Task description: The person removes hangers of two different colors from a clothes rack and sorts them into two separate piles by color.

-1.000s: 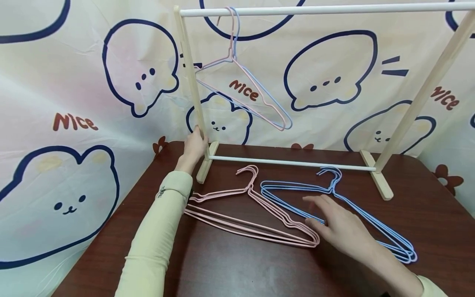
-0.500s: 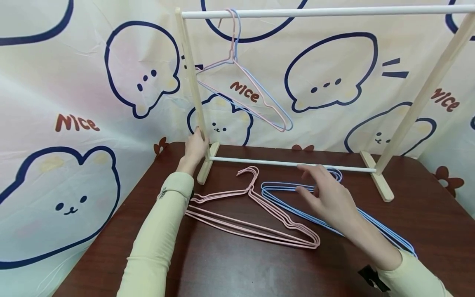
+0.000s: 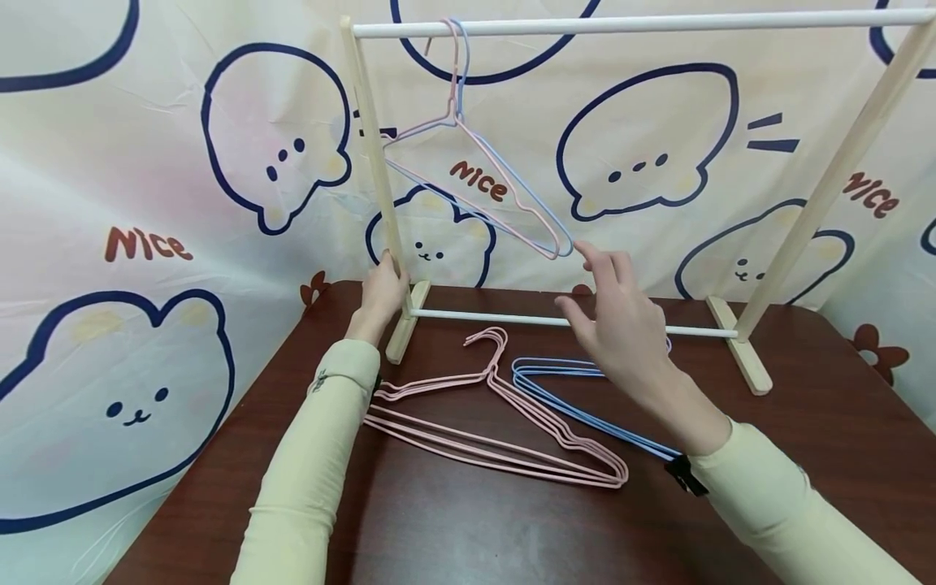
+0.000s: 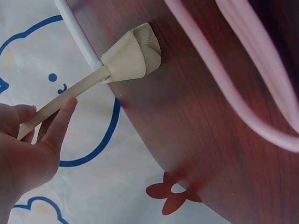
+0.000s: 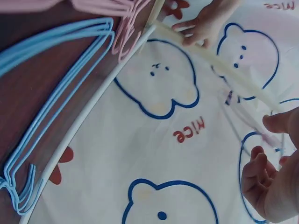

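Observation:
My left hand (image 3: 383,288) grips the left wooden post (image 3: 380,179) of a garment rack, low down above its foot; in the left wrist view the fingers lie around the post (image 4: 70,95). My right hand (image 3: 627,329) is raised in front of the rack with fingers loosely bent and nothing in them. Its forefinger tip is right at the lower right corner of the hanging hangers in the head view. These are a pink hanger (image 3: 452,101) and a blue hanger (image 3: 523,180), hooked side by side near the left end of the white top rail (image 3: 658,23).
On the dark wooden table (image 3: 475,528) lie a stack of pink hangers (image 3: 491,375) and, to its right, a stack of blue hangers (image 3: 585,418), partly hidden by my right arm. A white lower bar (image 3: 497,318) joins the rack's feet. A printed cloth (image 3: 278,260) hangs behind.
My right hand has risen from over the blue stack, up and forward to beside the hanging hangers. The left hand stays on the post; the hangers hang as before.

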Demonstrator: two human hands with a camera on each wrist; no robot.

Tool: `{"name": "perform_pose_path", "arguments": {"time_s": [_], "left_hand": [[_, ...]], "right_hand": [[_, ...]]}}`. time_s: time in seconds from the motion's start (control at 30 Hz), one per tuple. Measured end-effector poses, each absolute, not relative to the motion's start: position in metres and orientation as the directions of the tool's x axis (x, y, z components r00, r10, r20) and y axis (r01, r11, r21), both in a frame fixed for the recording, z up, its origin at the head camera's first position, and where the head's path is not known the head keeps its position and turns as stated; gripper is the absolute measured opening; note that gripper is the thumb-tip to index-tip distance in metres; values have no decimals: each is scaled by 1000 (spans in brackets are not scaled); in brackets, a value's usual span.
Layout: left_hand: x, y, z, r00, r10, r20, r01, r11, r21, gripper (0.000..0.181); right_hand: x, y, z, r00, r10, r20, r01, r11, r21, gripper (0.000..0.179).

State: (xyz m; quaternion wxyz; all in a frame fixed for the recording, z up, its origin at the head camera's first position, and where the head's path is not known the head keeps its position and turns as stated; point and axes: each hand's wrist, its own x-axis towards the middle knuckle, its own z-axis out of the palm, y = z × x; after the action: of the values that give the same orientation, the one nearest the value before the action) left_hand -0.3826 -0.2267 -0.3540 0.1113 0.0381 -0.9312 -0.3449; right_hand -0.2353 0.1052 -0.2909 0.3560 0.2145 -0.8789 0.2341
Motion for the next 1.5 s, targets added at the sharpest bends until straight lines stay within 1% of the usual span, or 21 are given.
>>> {"name": "perform_pose_path", "arguments": {"time_s": [0.1,0.2,0.33,0.43,0.63,0.9,1.07,1.3,1.5], "left_hand": [[-382,-226,-354,-972,-148,183,7,758,652,44],[-383,-226,-355,-971,-147,187,9,762,648,43],[-383,-227,-354,-971,-145,192,13,764,645,43],[-383,-227,-354,-970,-148,195,13,765,643,43],[-384,-227,-355,-969,-157,192,3,766,642,44],[-385,-226,-357,-969,-163,186,-3,758,652,47],[-383,-226,-355,-967,-164,197,3,763,647,46],[-383,-226,-354,-967,-162,194,0,765,644,45],[-383,-225,-354,-967,-169,191,-7,765,644,42]], "right_hand": [[-249,103,-289,-650,-200,733,-540,801,-260,71],[-262,100,-287,-631,-199,750,-547,799,-248,74],[-276,94,-283,-592,-216,776,-561,802,-205,76],[-284,88,-279,-584,-226,780,-560,808,-184,78],[-294,82,-276,-568,-228,790,-549,821,-158,73],[-300,84,-280,-534,-217,817,-531,838,-125,64],[-302,85,-280,-492,-204,846,-552,825,-122,57],[-300,91,-277,-442,-182,878,-573,811,-120,55],[-294,101,-275,-448,-139,883,-585,793,-172,54]]}}
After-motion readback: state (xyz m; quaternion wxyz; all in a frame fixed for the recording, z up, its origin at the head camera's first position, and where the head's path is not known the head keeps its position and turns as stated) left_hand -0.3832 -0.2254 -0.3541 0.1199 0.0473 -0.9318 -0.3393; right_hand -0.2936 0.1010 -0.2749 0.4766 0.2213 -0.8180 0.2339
